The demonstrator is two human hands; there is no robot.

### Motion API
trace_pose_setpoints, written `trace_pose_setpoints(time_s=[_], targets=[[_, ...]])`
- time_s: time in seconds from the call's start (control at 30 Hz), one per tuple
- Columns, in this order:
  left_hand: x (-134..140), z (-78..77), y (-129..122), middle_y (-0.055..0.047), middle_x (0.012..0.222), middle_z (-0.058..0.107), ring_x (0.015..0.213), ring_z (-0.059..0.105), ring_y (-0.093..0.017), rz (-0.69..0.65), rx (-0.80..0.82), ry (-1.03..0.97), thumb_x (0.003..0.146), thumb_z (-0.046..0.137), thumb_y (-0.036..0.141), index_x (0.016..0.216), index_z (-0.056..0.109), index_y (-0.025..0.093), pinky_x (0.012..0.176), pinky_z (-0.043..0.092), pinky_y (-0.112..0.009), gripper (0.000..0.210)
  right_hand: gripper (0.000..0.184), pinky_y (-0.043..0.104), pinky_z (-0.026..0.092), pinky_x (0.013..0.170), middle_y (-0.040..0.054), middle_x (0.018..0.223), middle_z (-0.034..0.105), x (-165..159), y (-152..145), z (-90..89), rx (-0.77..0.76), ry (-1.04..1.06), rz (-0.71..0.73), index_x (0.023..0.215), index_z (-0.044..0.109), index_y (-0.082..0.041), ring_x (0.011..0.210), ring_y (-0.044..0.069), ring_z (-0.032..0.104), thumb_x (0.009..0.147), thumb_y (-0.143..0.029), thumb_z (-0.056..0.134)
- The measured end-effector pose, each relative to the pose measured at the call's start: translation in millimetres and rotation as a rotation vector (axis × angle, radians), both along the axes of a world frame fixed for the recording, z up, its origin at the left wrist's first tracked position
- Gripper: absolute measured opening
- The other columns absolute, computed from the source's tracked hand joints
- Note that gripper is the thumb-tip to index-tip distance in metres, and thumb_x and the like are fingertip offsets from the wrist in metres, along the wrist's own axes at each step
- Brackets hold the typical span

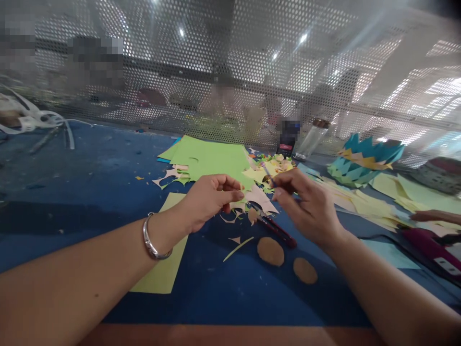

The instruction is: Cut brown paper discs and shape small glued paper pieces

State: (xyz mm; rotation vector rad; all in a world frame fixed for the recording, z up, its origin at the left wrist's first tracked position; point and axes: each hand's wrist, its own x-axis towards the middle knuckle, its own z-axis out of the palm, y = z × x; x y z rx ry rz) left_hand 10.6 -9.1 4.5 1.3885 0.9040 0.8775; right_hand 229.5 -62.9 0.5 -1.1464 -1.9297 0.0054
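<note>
My left hand [218, 197], a silver bangle on its wrist, is closed in a pinch above the paper scraps. Whatever sits between its fingertips is too small to make out. My right hand [309, 206] is closed too, thumb and forefinger gripping a thin purple stick [266, 171] that points up and left. Under the hands lie a small tan paper cutout [253, 215] and a slim dark-red-handled tool [279, 231]. Nearer to me are a larger brown oval [271, 251], a smaller brown oval [305, 270] and a narrow yellow-green strip [238, 249].
Green paper sheets [216, 156] and cut scraps [283, 166] cover the middle of the blue table [72, 182]. Pale yellow paper [158, 275] lies below my left forearm. A teal paper crown [363, 163], glass bottle [312, 139], another person's hand [437, 216] and purple device [428, 247] are rightward.
</note>
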Motion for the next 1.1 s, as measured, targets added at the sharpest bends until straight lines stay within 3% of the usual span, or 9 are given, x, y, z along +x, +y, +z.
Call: trace_pose_setpoints(time_s=[0.2,0.77,0.83,0.97,1.1], targets=[[-1.9,-0.7,-1.2,0.004,0.063,0.059,0.047,0.05,-0.005,-0.077,0.023,0.047,0.076,0.079,0.015,0.085,0.071,0.014,0.045,0.034,-0.018,0.012,0.011,0.03,0.046,0.072,0.005,0.089,0.063,-2.1,6.0,-2.2,-0.063,-0.261,0.087,0.1,0.062,-0.02,0.081,0.018,0.059,0.098,-0.019,0.052],[-2.5,3.3,-3.0,0.002,0.062,0.064,0.043,0.048,-0.005,-0.12,-0.057,0.048,0.073,0.078,0.012,0.082,0.075,0.014,0.042,0.035,-0.017,0.01,0.013,0.029,0.046,0.073,0.0054,0.088,0.066,0.5,5.6,-3.4,-0.088,-0.283,0.12,0.098,0.067,-0.019,0.08,0.017,0.061,0.098,-0.019,0.053],[-2.6,3.6,-2.4,0.0,0.063,0.067,0.043,0.049,-0.005,-0.123,-0.06,0.058,0.075,0.079,0.018,0.078,0.075,0.015,0.041,0.031,-0.016,0.006,0.013,0.028,0.045,0.072,0.0051,0.087,0.065,0.0,4.7,-2.2,-0.096,-0.283,0.128,0.098,0.067,-0.019,0.078,0.017,0.061,0.098,-0.018,0.054],[-3.1,3.3,-1.0,-0.01,0.078,0.077,0.041,0.049,-0.006,-0.112,-0.073,0.075,0.089,0.068,0.041,0.069,0.074,0.016,0.036,0.022,-0.018,0.032,0.013,0.028,0.045,0.072,0.0046,0.086,0.064,-2.3,2.4,0.3,-0.093,-0.263,0.173,0.097,0.066,-0.018,0.077,0.016,0.059,0.098,-0.017,0.053],[-4.0,2.7,-1.3,-0.009,0.073,0.076,0.041,0.052,-0.006,-0.098,-0.043,0.117,0.089,0.07,0.044,0.066,0.074,0.016,0.036,0.022,-0.018,0.036,0.014,0.029,0.044,0.072,0.0035,0.082,0.061,-3.9,0.0,1.1,-0.107,-0.278,0.197,0.093,0.065,-0.018,0.076,0.016,0.056,0.099,-0.018,0.052]])
